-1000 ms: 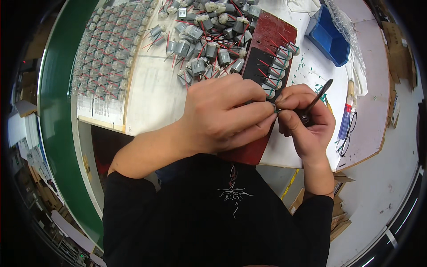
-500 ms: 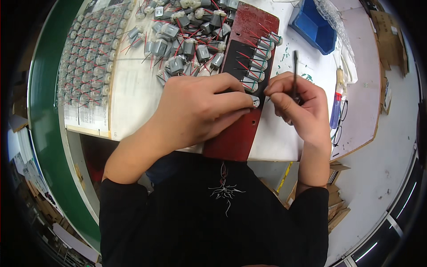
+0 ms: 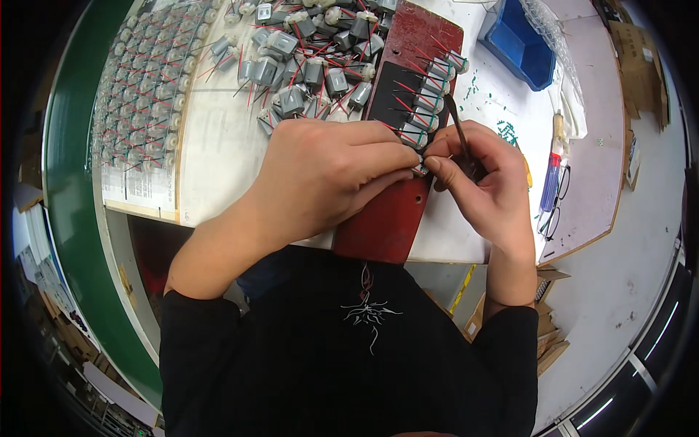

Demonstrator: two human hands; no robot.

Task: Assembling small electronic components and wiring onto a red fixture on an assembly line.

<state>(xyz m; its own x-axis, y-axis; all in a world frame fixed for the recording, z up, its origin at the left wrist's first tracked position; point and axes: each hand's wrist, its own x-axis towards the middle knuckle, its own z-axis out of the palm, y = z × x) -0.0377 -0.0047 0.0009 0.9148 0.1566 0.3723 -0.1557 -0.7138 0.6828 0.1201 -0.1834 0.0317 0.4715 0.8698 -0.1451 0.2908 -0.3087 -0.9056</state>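
My left hand (image 3: 331, 164) is closed on a small motor (image 3: 421, 169) at the near end of a row on the red board (image 3: 378, 222). Most of that motor is hidden under my fingers. Thumb and forefinger of my right hand (image 3: 484, 178) pinch together at the motor's end; what lies between their tips is too small to make out. A dark slender tool (image 3: 457, 120) is also tucked in the right hand, its narrow end pointing away from me. Just beyond, several grey motors (image 3: 424, 116) with red and black wires stand in line on the board's black strip.
A heap of loose wired motors (image 3: 291, 65) lies left of the board. Farther left are rows of motors in clear packing (image 3: 145, 95). At the right are a blue bin (image 3: 517, 44), scattered green bits (image 3: 507, 132), a blue-and-red-handled tool (image 3: 550, 182) and eyeglasses (image 3: 561, 200).
My right hand has moved left, bringing its fingertips against the motor's end. The dark tool has tilted to the left. My left hand stays on the motor.
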